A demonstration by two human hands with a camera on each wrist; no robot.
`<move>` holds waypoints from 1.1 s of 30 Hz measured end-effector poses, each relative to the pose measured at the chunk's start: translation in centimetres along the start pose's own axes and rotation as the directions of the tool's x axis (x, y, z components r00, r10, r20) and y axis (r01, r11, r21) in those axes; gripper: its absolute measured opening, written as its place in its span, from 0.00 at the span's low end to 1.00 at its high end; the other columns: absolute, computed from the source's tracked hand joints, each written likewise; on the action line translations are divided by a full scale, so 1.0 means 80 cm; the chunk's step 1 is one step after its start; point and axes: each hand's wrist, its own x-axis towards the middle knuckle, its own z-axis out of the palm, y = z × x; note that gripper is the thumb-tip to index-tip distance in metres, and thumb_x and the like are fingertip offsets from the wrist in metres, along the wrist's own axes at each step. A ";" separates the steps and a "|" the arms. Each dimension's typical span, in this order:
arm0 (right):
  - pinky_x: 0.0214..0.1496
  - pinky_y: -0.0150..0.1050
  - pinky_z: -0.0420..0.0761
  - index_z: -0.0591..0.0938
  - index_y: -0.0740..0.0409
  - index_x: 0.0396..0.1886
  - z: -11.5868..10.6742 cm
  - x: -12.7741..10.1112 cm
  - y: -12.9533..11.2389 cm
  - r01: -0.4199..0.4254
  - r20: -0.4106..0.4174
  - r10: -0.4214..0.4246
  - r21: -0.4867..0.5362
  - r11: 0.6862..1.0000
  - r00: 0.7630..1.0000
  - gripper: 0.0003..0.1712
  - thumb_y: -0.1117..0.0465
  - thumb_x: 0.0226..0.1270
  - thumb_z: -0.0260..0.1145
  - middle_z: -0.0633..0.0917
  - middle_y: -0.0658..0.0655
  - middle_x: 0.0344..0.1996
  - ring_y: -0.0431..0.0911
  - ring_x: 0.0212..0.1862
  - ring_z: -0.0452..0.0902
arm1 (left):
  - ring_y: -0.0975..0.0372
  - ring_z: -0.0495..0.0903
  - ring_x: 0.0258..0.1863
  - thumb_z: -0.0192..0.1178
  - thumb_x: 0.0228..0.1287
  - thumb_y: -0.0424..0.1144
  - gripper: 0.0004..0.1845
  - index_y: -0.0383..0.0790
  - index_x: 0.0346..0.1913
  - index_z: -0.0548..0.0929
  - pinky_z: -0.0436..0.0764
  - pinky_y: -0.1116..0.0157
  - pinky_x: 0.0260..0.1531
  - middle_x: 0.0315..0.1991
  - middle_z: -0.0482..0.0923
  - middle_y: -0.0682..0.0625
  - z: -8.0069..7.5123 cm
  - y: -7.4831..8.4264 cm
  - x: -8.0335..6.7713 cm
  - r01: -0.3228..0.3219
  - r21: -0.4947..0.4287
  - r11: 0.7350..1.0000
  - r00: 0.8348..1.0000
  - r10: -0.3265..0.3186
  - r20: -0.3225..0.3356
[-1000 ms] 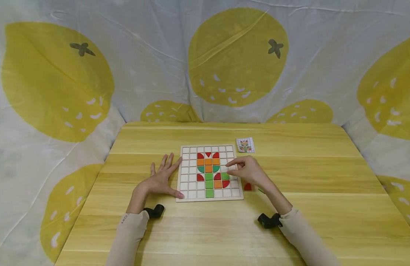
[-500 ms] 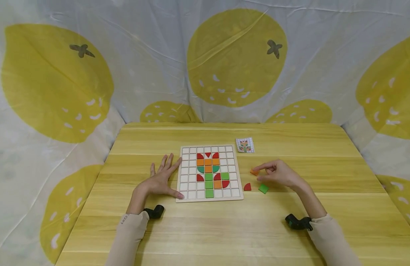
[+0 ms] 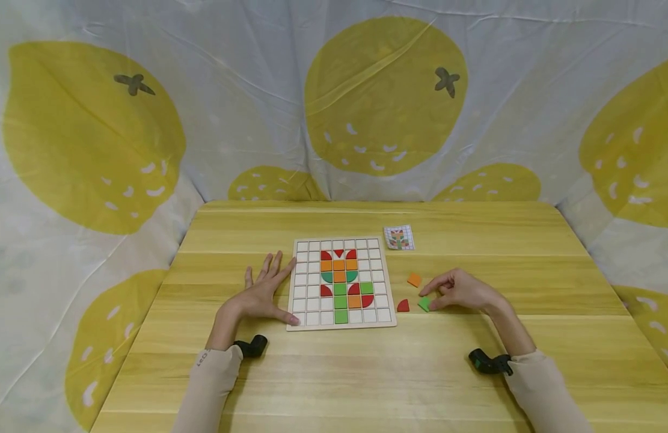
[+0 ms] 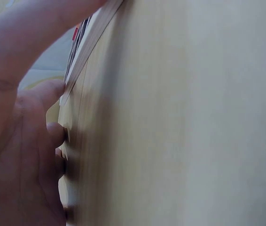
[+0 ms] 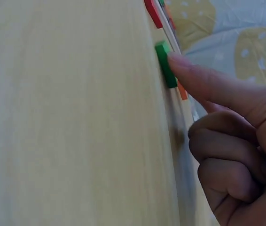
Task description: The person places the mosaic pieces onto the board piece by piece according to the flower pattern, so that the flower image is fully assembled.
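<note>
A white gridded board (image 3: 312, 305) in a wooden frame bears a flower-like figure of red, orange and green pieces. My left hand (image 3: 260, 296) lies with spread fingers at the board's left side, thumb on the near left corner and index fingertip at the edge. Right of the board, my right hand (image 3: 463, 291) pinches a green square tile (image 3: 424, 305) low over the table, between thumb and index finger. In the right wrist view the thumb touches the green tile (image 5: 165, 64) while the other fingers curl in. An orange square tile (image 3: 414, 280) and a red quarter-round piece (image 3: 403, 305) lie close by.
A small picture card (image 3: 399, 237) with a similar flower on a grid lies beyond the board's far right corner. The wooden table (image 3: 334, 379) meets a lemon-print cloth (image 3: 279, 108) at its back and sides.
My right hand has moved from over the board to the loose pieces on the right, touched the orange tile, then moved to the green tile, which has shifted slightly. The left hand stays put.
</note>
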 end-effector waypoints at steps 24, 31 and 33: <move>0.26 0.33 0.56 0.90 0.61 0.47 0.013 0.018 -0.022 -0.036 -0.200 0.019 -0.081 0.996 0.980 0.17 0.60 0.59 0.80 0.56 0.46 0.17 0.39 0.22 0.50 | 0.39 0.20 0.83 0.82 0.43 0.62 0.75 0.47 0.85 0.41 0.20 0.27 0.70 0.84 0.22 0.36 0.000 0.001 -0.001 0.004 0.006 1.000 1.000 -0.004 0.000; 0.25 0.32 0.54 0.92 0.59 0.45 0.044 0.049 -0.056 0.005 -0.239 -0.015 -0.041 0.999 0.971 0.16 0.59 0.58 0.81 0.57 0.45 0.15 0.39 0.21 0.51 | 0.39 0.21 0.83 0.82 0.43 0.63 0.75 0.48 0.85 0.41 0.20 0.27 0.70 0.84 0.22 0.36 0.000 0.001 0.000 0.003 0.000 1.000 1.000 -0.003 0.006; 0.24 0.32 0.54 0.92 0.59 0.45 0.057 0.060 -0.066 0.020 -0.233 -0.024 -0.019 1.000 0.972 0.15 0.60 0.58 0.81 0.58 0.45 0.14 0.40 0.21 0.51 | 0.39 0.21 0.83 0.82 0.43 0.63 0.75 0.48 0.85 0.41 0.20 0.27 0.70 0.84 0.22 0.36 0.000 0.001 0.000 0.002 0.003 1.000 1.000 -0.002 0.002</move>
